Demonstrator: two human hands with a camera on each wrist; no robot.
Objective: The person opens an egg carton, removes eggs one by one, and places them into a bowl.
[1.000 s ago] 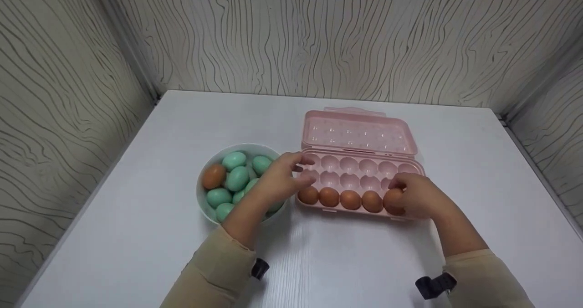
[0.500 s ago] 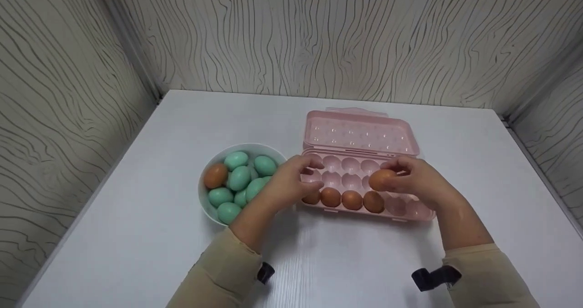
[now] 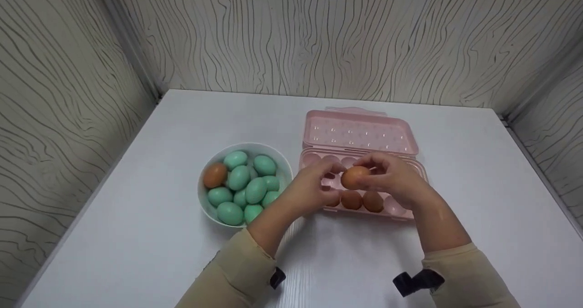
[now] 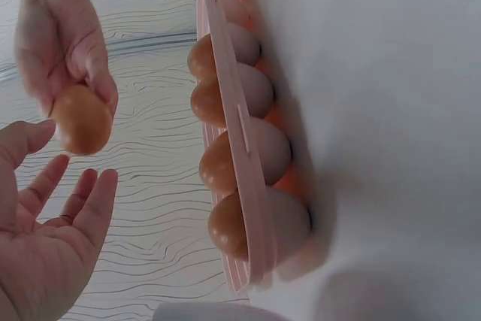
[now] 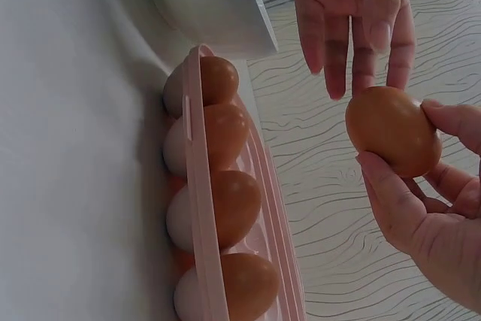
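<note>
In the head view my right hand (image 3: pixel 401 180) pinches a brown egg (image 3: pixel 354 178) between thumb and fingers, above the pink egg carton (image 3: pixel 360 132). My left hand (image 3: pixel 309 189) reaches over the carton's left part with its fingers spread, close to that egg. The left wrist view shows the left fingers (image 4: pixel 98 208) just short of the egg, with a small gap. Several brown eggs (image 5: pixel 229 208) sit in the carton's front row. The front-row cup at right, where an egg is absent, shows bare pink plastic. My left hand hides part of the row.
Left of the carton stands a white bowl (image 5: pixel 210 5) of green eggs (image 3: pixel 239 177) with one brown egg (image 3: pixel 215 175) at its left side. Both stand on a white table (image 3: pixel 136 235). Wood-patterned panels (image 3: pixel 291 39) rise behind and on both sides.
My right hand lifts the brown egg from the carton's front row and carries it left, over the middle. The left hand shifts right toward it, uncovering more of the bowl.
</note>
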